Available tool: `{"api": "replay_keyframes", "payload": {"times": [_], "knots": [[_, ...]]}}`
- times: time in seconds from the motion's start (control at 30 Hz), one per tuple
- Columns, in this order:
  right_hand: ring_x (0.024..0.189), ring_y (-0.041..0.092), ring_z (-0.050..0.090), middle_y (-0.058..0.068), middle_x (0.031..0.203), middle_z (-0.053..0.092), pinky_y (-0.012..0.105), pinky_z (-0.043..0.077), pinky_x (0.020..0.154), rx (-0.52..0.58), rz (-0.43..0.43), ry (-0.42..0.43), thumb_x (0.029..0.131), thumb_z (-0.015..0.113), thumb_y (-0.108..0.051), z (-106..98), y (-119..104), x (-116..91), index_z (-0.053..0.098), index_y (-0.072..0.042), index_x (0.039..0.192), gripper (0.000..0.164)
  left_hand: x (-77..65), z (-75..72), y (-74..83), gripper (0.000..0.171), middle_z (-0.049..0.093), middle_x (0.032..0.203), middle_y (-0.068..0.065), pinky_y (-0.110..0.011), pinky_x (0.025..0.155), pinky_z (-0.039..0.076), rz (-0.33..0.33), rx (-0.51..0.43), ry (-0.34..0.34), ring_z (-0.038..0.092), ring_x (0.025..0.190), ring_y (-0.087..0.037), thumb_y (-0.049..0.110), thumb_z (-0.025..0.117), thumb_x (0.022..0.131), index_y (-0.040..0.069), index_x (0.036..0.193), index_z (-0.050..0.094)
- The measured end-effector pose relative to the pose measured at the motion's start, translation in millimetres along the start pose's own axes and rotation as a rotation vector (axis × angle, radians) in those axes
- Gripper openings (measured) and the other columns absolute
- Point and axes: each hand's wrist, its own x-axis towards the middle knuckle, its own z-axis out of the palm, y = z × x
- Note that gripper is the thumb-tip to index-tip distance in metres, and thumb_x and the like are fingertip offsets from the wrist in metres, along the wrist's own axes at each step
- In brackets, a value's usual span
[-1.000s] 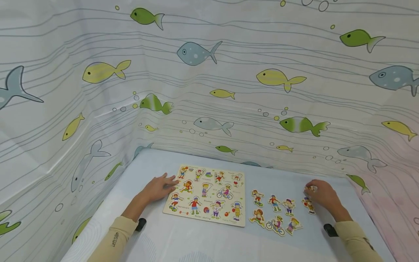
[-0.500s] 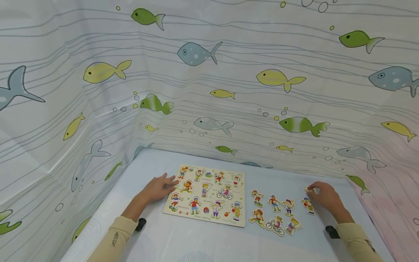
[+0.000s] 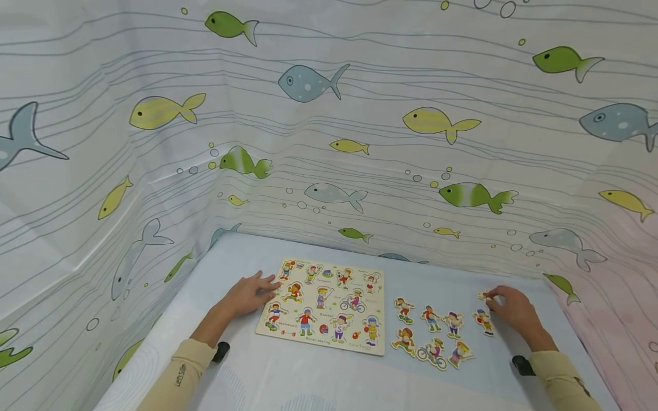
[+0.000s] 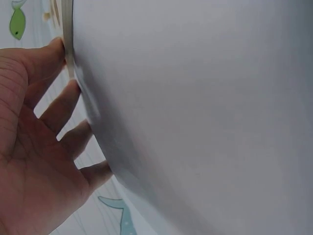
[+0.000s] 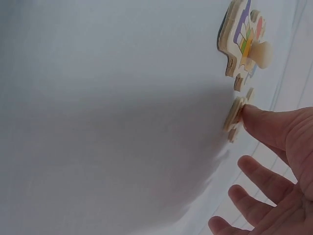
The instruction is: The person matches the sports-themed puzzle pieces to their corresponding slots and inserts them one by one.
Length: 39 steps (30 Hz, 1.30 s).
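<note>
Puzzle piece (image 3: 482, 295): wooden, near the counter's (image 3: 411, 391) far right corner.
Right hand (image 3: 511, 310): thumb and finger pinch that piece.
Loose figures (image 3: 431, 319): seven, between right hand and board (image 3: 336, 309).
Board: sports pictures, near counter's far edge.
Left hand (image 3: 250, 294): fingers outstretched, touching the board's left edge.

There is one left grip (image 3: 252, 294), one right grip (image 3: 510, 311), one bench (image 3: 390, 388), one wooden puzzle board (image 3: 311, 301) with eleven sports figures (image 3: 305, 324), seven loose puzzle pieces (image 3: 453, 326) toward its three o'clock, one held puzzle piece (image 5: 234, 115).
</note>
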Motion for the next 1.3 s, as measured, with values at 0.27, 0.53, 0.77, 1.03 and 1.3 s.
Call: {"api": "replay_keyframes", "payload": {"times": [0.27,0.53,0.77,1.03,1.3], "knots": [[0.114,0.053,0.047,0.032,0.117,0.058,0.069,0.037,0.093,0.025,-0.010,0.014,0.090,0.069,-0.009,2,1,1,0.067,0.005,0.103,0.019,0.7,0.3,0.0,0.036,0.052,0.143,-0.010,-0.076,0.104,0.019,-0.002,-0.009,-0.005,0.033,0.138,-0.049,0.028,0.066,0.095,0.015,0.128,0.067],[0.120,0.056,0.041,0.036,0.127,0.051,0.070,0.033,0.098,0.026,0.000,0.023,0.090,0.070,-0.010,-1,-6,1,0.067,0.005,0.104,0.022,2.1,2.6,-2.9,0.034,0.053,0.142,-0.010,-0.077,0.102,0.020,0.010,0.002,0.005,0.035,0.136,-0.049,0.028,0.066,0.095,0.015,0.127,0.068],[0.123,0.059,0.037,0.039,0.131,0.047,0.071,0.030,0.099,0.019,-0.020,0.021,0.089,0.071,-0.012,-5,-13,2,0.068,0.005,0.105,0.024,2.2,1.9,-2.4,0.034,0.054,0.141,-0.011,-0.077,0.102,0.020,0.010,-0.010,0.009,0.035,0.136,-0.050,0.026,0.066,0.095,0.014,0.127,0.068],[0.124,0.059,0.036,0.038,0.133,0.045,0.072,0.029,0.100,0.020,-0.056,0.028,0.089,0.073,-0.014,-10,-20,0,0.069,0.004,0.106,0.026,2.7,3.0,-3.3,0.035,0.053,0.142,-0.010,-0.077,0.103,0.019,0.004,-0.009,0.010,0.034,0.137,-0.049,0.027,0.067,0.095,0.015,0.127,0.068],[0.122,0.057,0.038,0.037,0.131,0.047,0.071,0.030,0.099,0.022,-0.124,0.056,0.088,0.074,-0.013,-13,-36,-3,0.070,0.002,0.102,0.021,2.5,3.6,-3.8,0.035,0.053,0.142,-0.010,-0.077,0.103,0.020,0.005,-0.004,0.005,0.034,0.137,-0.049,0.028,0.066,0.095,0.015,0.127,0.068]]}}
